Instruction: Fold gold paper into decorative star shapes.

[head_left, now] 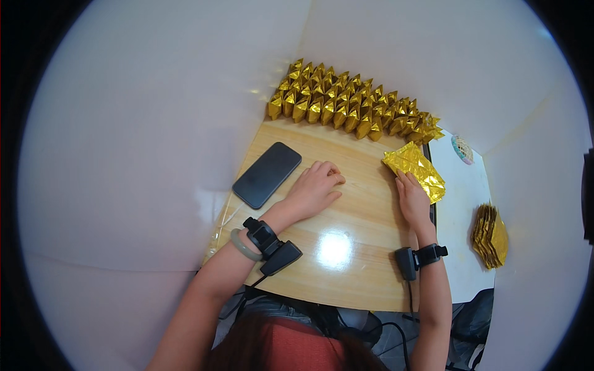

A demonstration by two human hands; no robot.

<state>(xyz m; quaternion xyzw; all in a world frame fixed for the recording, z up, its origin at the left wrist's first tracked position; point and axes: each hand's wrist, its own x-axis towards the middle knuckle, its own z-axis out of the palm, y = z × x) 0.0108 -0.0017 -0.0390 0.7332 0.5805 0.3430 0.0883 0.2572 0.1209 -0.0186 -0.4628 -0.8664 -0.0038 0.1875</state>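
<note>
My right hand [413, 199] is at a creased piece of gold foil paper [416, 167] at the right of the wooden board. Its fingers lie over the paper's near edge and grip it; the thumb is hidden. My left hand [314, 188] rests on the board with nothing in it, its fingers loosely bent and the thumb apart from them. Just left of that hand lies a dark phone [267, 175]. Along the board's far side stand several rows of folded gold paper ingots [340, 102], packed close together with pointed tips up.
A stack of folded gold paper [489, 237] sits on the white surface [461, 247] at the right. Farther back on it lies a small patterned, rounded object [462, 149]. White walls enclose the board [365, 272]. Black devices with cables are strapped to both my wrists.
</note>
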